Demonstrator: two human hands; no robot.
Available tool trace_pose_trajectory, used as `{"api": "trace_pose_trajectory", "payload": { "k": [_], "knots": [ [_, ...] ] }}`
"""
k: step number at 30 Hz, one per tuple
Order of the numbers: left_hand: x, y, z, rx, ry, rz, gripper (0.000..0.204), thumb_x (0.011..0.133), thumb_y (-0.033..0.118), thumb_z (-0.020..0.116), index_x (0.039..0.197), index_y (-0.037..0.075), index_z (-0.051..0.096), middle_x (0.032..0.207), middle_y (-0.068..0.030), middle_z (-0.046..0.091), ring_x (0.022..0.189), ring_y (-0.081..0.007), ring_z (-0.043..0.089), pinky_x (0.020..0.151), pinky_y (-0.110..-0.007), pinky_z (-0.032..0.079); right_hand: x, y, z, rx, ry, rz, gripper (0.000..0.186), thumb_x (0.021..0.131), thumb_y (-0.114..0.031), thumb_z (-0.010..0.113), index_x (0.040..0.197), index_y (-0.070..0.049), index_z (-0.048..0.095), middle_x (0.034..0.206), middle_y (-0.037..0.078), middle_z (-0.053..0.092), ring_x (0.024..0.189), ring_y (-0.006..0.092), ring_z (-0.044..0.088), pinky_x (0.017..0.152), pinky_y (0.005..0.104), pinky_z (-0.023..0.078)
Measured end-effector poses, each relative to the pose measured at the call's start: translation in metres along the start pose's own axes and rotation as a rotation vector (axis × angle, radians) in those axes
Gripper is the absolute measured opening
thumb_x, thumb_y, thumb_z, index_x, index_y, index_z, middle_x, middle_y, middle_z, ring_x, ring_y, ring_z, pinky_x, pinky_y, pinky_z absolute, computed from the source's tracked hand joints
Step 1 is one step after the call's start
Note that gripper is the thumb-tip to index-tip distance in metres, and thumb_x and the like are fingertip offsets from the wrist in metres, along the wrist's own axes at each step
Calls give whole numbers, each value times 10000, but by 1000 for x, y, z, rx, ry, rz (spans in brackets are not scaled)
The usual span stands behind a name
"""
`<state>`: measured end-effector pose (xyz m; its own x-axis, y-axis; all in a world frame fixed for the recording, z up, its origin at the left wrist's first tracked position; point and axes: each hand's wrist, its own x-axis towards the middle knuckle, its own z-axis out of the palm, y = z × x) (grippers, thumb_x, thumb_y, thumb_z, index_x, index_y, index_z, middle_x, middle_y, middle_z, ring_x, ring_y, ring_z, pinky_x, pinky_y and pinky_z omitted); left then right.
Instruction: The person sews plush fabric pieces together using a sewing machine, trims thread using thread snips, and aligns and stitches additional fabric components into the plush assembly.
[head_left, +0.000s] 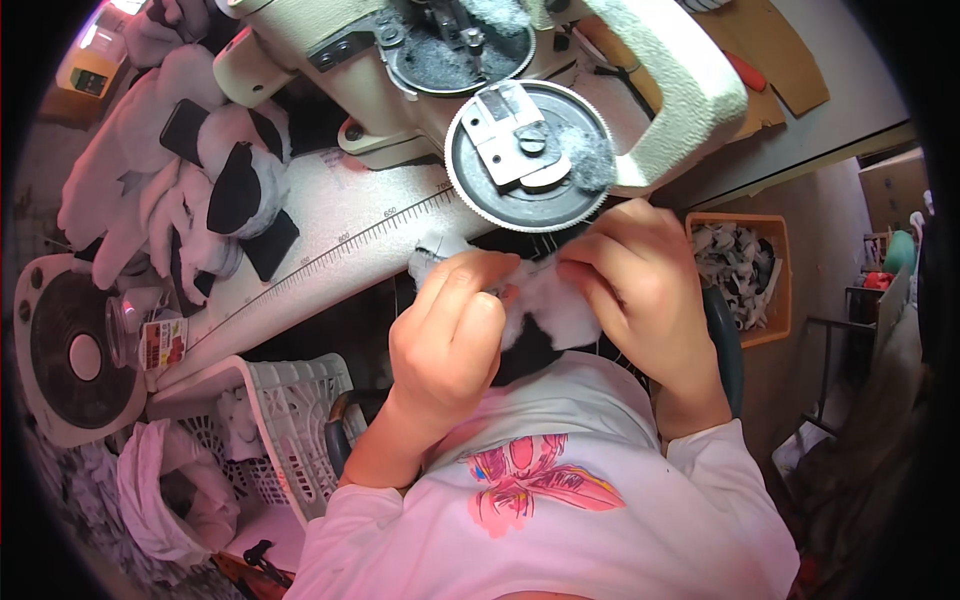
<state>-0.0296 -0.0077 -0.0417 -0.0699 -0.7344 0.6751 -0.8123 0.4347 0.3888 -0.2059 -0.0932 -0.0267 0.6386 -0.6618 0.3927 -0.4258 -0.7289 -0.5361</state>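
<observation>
My left hand (452, 325) is closed, its thumb and fingers pinching a piece of white fluffy plush fabric (565, 312). On the other side my right hand (640, 280) grips the same fabric, fingers curled over its edge. The fabric hangs between both hands, just below the toothed round disc (530, 208) of a cream-coloured sewing machine (690, 95). A fuzzy grey-white part (440, 247) of plush sticks out behind my left fingers; whether it belongs to the same piece I cannot tell. Grey lint clings to the disc.
White and black plush pieces (150, 165) pile up on the left of the table, whose edge carries a ruler strip (345, 238). A round fan (80, 350) and a white plastic basket (300, 425) stand at left. An orange crate (783, 290) of scraps sits at right.
</observation>
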Motion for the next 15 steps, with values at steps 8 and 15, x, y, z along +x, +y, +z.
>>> {"api": "trace_pose_trajectory", "payload": {
  "k": [8,15],
  "knots": [
    [-5,-2,-4,-174,-91,-136,376,668,-111,720,909,6,456,857,-157,617,719,-293,596,646,-330,486,-8,6,3,680,-80,336,93,797,-81,693,786,-21,622,718,55,581,658,148,537,606,273,404],
    [1,-2,-7,-251,-179,-148,371,576,30,822,890,6,627,792,-97,577,696,-240,558,613,-330,446,-14,19,1,1076,-54,421,182,894,-147,655,794,-16,578,762,3,548,706,82,489,637,228,373]
  ]
}}
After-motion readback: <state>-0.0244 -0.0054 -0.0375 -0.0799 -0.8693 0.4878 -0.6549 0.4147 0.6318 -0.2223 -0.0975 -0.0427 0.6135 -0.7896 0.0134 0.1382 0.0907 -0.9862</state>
